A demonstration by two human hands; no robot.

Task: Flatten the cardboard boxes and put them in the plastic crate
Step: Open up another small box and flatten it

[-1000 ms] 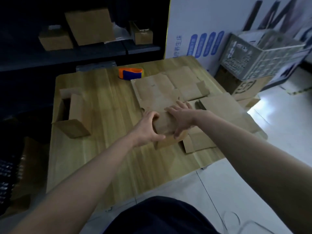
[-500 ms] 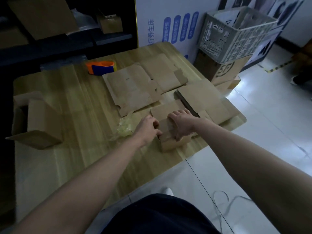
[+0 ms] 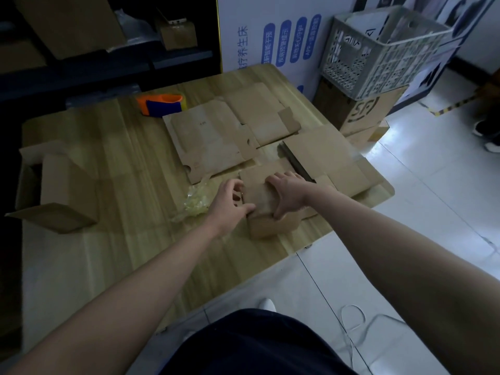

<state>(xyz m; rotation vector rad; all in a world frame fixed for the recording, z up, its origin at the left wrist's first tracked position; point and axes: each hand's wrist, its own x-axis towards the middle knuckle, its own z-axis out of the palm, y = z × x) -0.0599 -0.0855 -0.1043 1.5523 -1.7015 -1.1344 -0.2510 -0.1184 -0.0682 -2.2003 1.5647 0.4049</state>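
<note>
From the head view, both hands work on one small cardboard box (image 3: 266, 212) standing near the table's (image 3: 113, 147) near right edge. The left hand (image 3: 230, 203) grips its left side, fingers (image 3: 238, 189) curled over the top edge and thumb along the near wall. The right hand (image 3: 288, 194) lies across the top panel, fingers (image 3: 276, 180) spread and pressing down, thumb hooked at the near right corner. This looks like a brace-and-press hold: one hand keeps the box from sliding while the other pushes the top in so the walls can fold. The box still has height, so I judge the flattening unfinished.

Flattened sheets (image 3: 216, 142) lie on the far right part of the table, overlapping one another, probably parked within reach so they can go over together. The plastic crate (image 3: 378, 50) sits off the table to the far right, tilted on a stack of brown cartons (image 3: 362, 109) on the floor; its inside is hard to read, though nothing clearly like a brown sheet shows.

An open cardboard box (image 3: 56, 193) waits at the table's left edge, well apart from the hands, likely a later one. Crumpled clear tape (image 3: 196, 201) lies just left of the left hand, and an orange tape dispenser (image 3: 161, 105) sits at the far side.
</note>
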